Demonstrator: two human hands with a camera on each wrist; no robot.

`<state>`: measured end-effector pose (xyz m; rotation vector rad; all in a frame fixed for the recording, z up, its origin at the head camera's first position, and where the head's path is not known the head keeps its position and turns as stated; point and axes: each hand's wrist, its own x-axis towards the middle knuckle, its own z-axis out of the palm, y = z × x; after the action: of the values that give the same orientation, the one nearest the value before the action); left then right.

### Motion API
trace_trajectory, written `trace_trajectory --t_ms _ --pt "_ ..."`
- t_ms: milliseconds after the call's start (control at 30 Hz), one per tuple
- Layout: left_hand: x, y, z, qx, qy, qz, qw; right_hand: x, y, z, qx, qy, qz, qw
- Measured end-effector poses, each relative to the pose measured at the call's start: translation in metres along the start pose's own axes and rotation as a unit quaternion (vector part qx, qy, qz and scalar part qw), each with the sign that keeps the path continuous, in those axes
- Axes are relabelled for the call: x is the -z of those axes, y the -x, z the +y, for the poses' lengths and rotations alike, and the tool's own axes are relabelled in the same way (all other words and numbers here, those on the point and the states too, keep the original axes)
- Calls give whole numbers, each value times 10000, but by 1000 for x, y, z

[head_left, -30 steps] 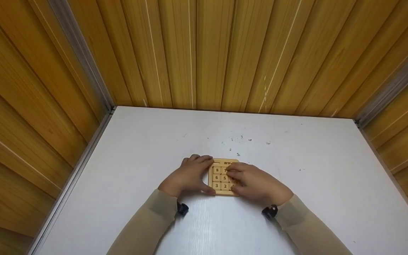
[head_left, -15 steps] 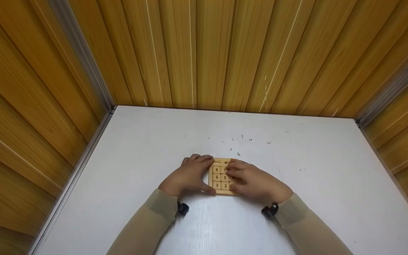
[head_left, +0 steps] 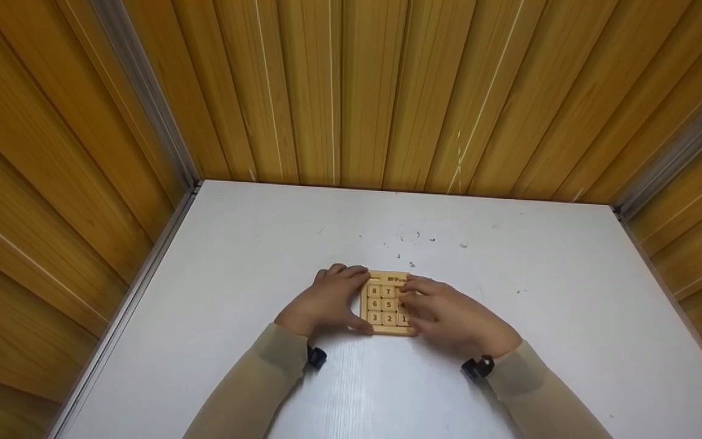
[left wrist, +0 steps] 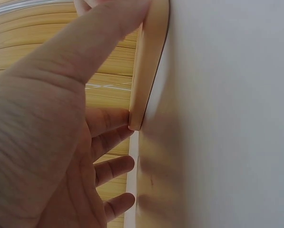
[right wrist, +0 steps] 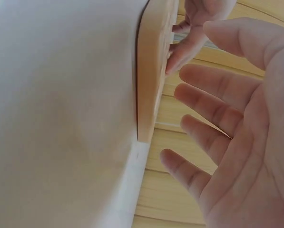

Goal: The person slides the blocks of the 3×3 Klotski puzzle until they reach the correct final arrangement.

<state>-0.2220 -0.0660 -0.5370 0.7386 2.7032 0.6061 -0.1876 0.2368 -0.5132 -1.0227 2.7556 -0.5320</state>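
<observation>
A light wooden number slide puzzle (head_left: 389,304) lies flat on the white table. Its tiles show 8 and 7, then 6 and 5, then 3, 2 and 1. My left hand (head_left: 326,302) holds the puzzle's left side, thumb at the near corner and index finger at the far one. In the left wrist view, the frame's edge (left wrist: 146,71) sits between that thumb and index finger. My right hand (head_left: 457,317) hovers at the right side, its fingers loosely spread and hiding part of the right column. The right wrist view shows these fingers (right wrist: 218,90) apart from the frame.
The white table (head_left: 253,244) has small dark marks (head_left: 412,264) beyond the puzzle. Wood-patterned panels (head_left: 363,91) stand behind and on both sides. A black wrist camera (head_left: 478,367) sits at the right cuff, another (head_left: 316,357) at the left.
My right hand has drawn back to the right, lifting its fingers off the tiles and uncovering the 7 and the 1. The left hand keeps its hold on the puzzle.
</observation>
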Motion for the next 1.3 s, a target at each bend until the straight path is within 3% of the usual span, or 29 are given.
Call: trace_trajectory --t_ms 267,600,900,1300 --pt "0 0 0 -83 -112 49 9999 -7 9 3 127 285 275 9991" --pt "-1 1 2 -73 -61 -43 9999 -13 12 2 139 272 177 9994" --pt "1 3 0 24 29 54 10000 -9 5 0 500 1033 373 9927" --pt "-1 0 0 12 23 11 10000 -11 7 5 357 1188 310 9918"
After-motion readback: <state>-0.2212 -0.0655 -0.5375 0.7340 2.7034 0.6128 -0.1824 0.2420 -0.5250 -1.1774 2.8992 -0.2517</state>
